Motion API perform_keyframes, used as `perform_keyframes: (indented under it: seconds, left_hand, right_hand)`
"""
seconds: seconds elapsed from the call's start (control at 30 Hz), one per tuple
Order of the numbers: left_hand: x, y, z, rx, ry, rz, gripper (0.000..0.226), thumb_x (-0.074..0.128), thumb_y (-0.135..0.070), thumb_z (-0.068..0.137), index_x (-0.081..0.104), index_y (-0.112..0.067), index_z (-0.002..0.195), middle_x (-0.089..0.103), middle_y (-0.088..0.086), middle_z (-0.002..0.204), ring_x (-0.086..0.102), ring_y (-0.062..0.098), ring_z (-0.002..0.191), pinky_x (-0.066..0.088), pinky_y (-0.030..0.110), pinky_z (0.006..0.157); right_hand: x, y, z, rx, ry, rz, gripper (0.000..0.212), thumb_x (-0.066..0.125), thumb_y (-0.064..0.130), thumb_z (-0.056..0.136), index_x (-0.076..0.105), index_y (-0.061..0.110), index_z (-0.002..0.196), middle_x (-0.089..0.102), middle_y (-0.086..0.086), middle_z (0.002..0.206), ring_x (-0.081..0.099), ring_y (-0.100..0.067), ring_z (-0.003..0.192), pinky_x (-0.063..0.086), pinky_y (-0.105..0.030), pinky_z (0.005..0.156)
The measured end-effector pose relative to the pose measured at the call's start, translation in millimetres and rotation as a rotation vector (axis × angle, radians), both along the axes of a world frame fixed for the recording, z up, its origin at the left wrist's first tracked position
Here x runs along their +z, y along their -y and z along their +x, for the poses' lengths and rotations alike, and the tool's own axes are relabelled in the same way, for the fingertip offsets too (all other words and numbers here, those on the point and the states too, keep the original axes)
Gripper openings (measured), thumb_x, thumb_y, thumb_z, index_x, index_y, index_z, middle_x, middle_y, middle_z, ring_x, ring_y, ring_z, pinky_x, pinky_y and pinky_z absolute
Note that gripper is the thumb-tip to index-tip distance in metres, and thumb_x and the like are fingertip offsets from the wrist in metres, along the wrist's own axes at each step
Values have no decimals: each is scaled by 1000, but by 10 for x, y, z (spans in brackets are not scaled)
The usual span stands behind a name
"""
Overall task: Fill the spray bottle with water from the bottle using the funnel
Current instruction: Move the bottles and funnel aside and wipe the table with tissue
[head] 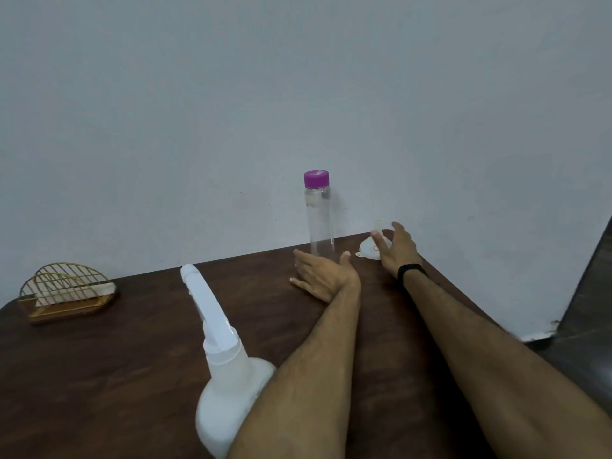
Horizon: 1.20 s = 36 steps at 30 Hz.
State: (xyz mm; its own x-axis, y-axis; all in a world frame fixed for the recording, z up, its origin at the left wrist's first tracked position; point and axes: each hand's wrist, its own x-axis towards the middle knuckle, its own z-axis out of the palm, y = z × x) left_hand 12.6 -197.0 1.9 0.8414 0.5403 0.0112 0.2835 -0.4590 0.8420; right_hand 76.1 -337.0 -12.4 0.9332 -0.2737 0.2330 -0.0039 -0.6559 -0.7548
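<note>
A clear water bottle (319, 220) with a purple cap stands upright at the back of the dark wooden table (132, 352). My left hand (323, 274) is spread open just in front of its base, holding nothing. A white funnel (367, 248) lies mouth-down to the right of the bottle, spout up. My right hand (395, 250) reaches over it with fingers spread; whether they touch it I cannot tell. The white spray bottle (228, 382) stands near me with its spray head on, partly hidden by my left forearm.
A gold wire napkin holder (66, 293) with white napkins sits at the table's far left. A pale wall rises right behind the table. The table's right edge runs diagonally beside my right arm, with dark floor beyond it.
</note>
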Motion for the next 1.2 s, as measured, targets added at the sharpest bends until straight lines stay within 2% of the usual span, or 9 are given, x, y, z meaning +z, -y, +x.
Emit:
perform_keyframes:
  seconds: [0.13,0.23,0.33,0.5,0.67,0.8,0.93,1.07,1.2]
  left_hand:
    - [44,60,-384,50,79,58,114,83,-28,76,4,-2,155,23,17,161,20,27,150,7,40,123]
    - [11,70,-748,-100,27,184,105,76,-30,82,4,-2,155,22,17,162,18,27,151,8,39,124]
    - [-21,58,-1154,-367,2,352,83,61,-38,92,17,-3,154,23,16,161,16,28,151,6,40,123]
    - [-75,-171,-1927,-650,18,497,67,45,-44,100,29,-5,152,23,15,162,14,26,152,7,39,123]
    - [-70,-638,-2577,-796,103,595,59,45,-46,99,44,-6,144,38,15,155,30,27,146,23,38,119]
    - [-46,-998,-3026,-871,288,647,36,52,-39,96,60,-14,120,62,6,121,59,23,112,48,34,93]
    - [-19,-1273,-3321,-636,620,635,12,65,-31,84,61,-21,88,61,-6,85,53,7,79,49,27,71]
    - [79,-1548,-3390,-203,519,311,57,81,-44,64,51,-23,107,53,-7,104,49,11,95,47,27,78]
    - [145,-1830,-3272,-288,176,-14,104,88,-52,54,37,-21,139,48,-3,136,49,17,123,48,36,97]
  right_hand:
    - [51,-47,-282,-97,70,86,73,52,52,96,30,7,149,33,-17,152,36,-33,139,34,-45,110]
    - [87,-119,-610,-25,97,136,71,55,47,96,23,13,149,31,-14,152,40,-30,134,38,-44,107]
    - [122,-196,-943,81,86,241,62,55,44,97,24,18,145,53,-10,133,56,-25,114,45,-38,95]
    - [120,-320,-1675,171,43,358,36,54,47,97,54,19,119,72,-4,99,68,-18,85,53,-32,86]
    - [181,-592,-2354,322,-8,392,34,59,49,93,65,18,107,74,-1,96,70,-18,89,53,-30,87]
    - [245,-889,-2769,458,-63,427,36,59,50,93,65,19,111,74,-1,104,68,-19,100,52,-36,94]
    - [376,-1232,-3011,613,-89,459,59,70,57,80,54,28,129,65,2,124,61,-15,116,48,-35,100]
    - [626,-1610,-3091,716,-57,344,87,78,56,72,34,33,144,52,10,138,53,-6,124,44,-25,100]
    - [748,-1938,-3094,738,-101,199,75,62,55,89,26,28,150,53,-1,138,52,-20,127,44,-41,107]
